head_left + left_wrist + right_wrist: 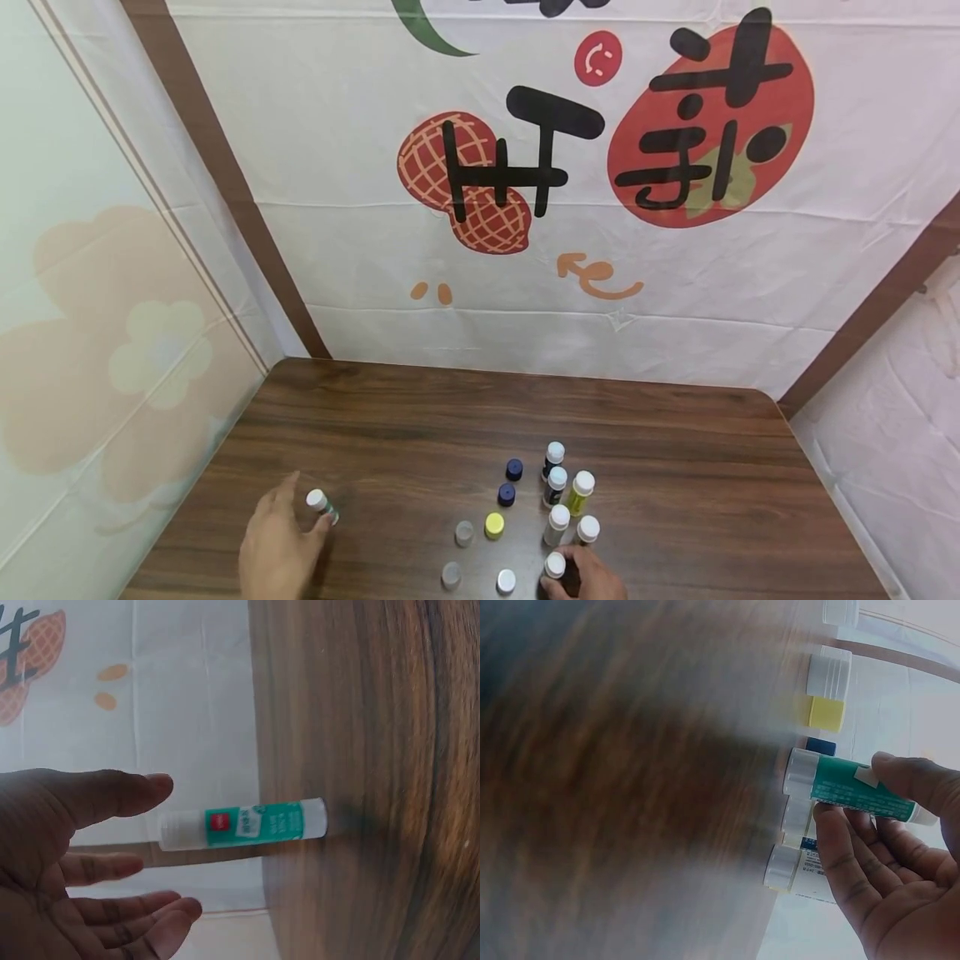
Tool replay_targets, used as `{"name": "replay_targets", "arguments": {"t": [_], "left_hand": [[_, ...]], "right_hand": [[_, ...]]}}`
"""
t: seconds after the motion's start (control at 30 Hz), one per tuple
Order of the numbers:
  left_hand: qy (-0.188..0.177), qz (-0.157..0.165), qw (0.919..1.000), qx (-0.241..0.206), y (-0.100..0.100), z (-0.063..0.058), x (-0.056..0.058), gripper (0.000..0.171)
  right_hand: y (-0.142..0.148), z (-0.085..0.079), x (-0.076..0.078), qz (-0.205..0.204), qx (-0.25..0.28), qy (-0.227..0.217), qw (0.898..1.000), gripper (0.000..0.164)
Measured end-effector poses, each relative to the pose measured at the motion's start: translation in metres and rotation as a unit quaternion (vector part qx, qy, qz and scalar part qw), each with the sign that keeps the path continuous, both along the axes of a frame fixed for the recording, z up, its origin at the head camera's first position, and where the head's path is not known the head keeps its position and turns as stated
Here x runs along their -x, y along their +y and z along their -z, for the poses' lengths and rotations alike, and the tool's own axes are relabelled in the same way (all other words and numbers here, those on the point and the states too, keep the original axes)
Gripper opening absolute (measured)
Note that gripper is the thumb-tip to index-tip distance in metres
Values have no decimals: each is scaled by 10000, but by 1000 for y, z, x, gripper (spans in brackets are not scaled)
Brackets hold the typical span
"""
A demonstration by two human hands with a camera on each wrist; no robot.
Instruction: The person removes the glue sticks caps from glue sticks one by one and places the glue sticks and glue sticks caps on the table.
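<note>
A glue stick (259, 825) with a green label stands upright on the table at the left. My left hand (279, 537) is beside it, fingers spread; in the left wrist view the thumb (124, 796) and fingers lie around its upper end with gaps between. At the right, my right hand (588, 575) holds another green-labelled glue stick (851, 784) between the thumb and the fingertips. Its wide white end is at the table surface, and its narrow white end points up. In the head view only the white top (555, 565) of this stick shows well.
Several upright white-topped sticks or small bottles (557, 518) stand just beyond my right hand. Left of them are loose caps: two dark blue caps (506, 494), a yellow cap (494, 525), a white cap (506, 581) and two clear caps (464, 533). A printed curtain (360, 275) hangs behind the table.
</note>
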State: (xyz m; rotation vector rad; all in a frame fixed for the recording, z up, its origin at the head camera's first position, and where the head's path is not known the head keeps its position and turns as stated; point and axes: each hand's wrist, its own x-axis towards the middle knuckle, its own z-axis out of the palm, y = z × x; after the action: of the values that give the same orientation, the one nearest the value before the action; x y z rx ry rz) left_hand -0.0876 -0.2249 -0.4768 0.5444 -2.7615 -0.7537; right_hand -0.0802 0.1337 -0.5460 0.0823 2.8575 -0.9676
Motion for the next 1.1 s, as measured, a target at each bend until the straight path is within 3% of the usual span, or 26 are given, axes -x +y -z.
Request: {"name": "replay_targets", "arguments": {"t": [0.27, 0.4, 0.5, 0.63, 0.8, 1.0, 1.1], "left_hand": [[34, 156, 9999, -14, 3, 9, 4, 42], [70, 248, 9997, -8, 3, 12, 5, 36], [269, 281, 9992, 36, 4, 15, 7, 34], [678, 230, 9972, 193, 8, 15, 8, 29], [787, 213, 9964, 227, 17, 10, 7, 26], [638, 235, 9976, 119, 31, -4, 6, 30], [700, 290, 9971, 91, 38, -11, 6, 31]], "right_hand": [[3, 17, 1, 10, -115, 82, 9999, 38], [4, 29, 2, 92, -248, 173, 9995, 39], [4, 30, 2, 71, -176, 229, 9996, 41], [3, 16, 2, -18, -121, 96, 9999, 41], [4, 6, 2, -175, -145, 145, 9996, 44], [9, 28, 2, -145, -510, 154, 9985, 53], [11, 32, 0, -102, -206, 88, 9997, 61]]}}
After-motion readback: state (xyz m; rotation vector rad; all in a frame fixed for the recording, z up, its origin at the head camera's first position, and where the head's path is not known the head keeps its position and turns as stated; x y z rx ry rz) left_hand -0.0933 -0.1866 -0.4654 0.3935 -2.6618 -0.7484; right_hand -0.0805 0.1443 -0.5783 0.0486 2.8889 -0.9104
